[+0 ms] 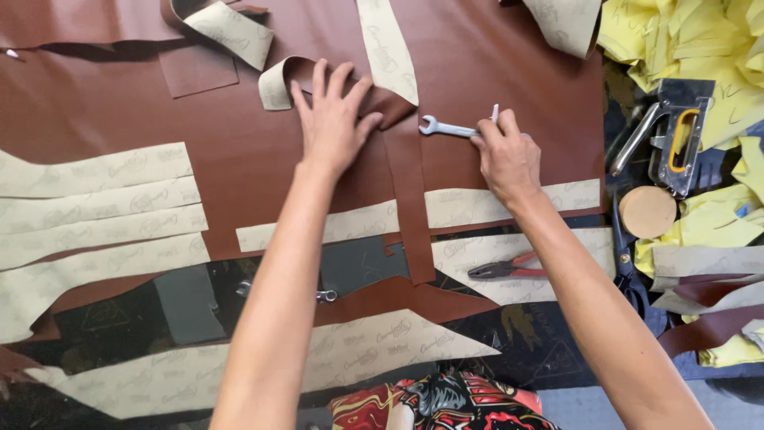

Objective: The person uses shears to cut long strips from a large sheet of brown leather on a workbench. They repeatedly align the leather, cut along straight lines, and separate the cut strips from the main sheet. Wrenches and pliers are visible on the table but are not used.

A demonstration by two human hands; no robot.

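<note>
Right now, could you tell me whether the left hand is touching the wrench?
Apart: the head view shows the left hand flat on brown leather, clear of the wrench.

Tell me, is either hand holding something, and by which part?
The right hand grips a small metal wrench by its handle end, with a thin white stick. The left hand holds nothing; it presses flat on brown leather.

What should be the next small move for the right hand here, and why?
Probably the right hand should draw its pen along the wrench. The wrench lies flat on the brown leather with the pen tip beside it, while the left hand presses a folded strip flat. The sheet looks steadied for a mark.
</note>
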